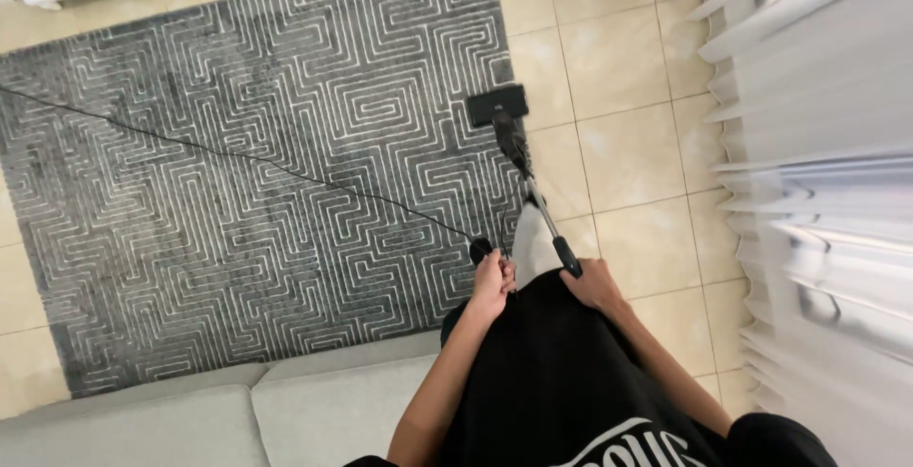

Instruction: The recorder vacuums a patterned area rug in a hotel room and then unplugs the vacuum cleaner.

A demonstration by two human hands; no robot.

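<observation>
Vacuum cleaner (514, 139) stands on grey patterned rug (238, 144) over beige tiles (628, 144).

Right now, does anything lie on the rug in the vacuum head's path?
Yes: a thin black cord runs across the patterned rug, left of the vacuum head. Right hand holds the wand; left hand holds the cord's end.

Beige tiled floor (628, 68), grey maze-patterned rug (238, 163) (geometric), grey sofa (190, 419), white curtains (827, 144)
</observation>
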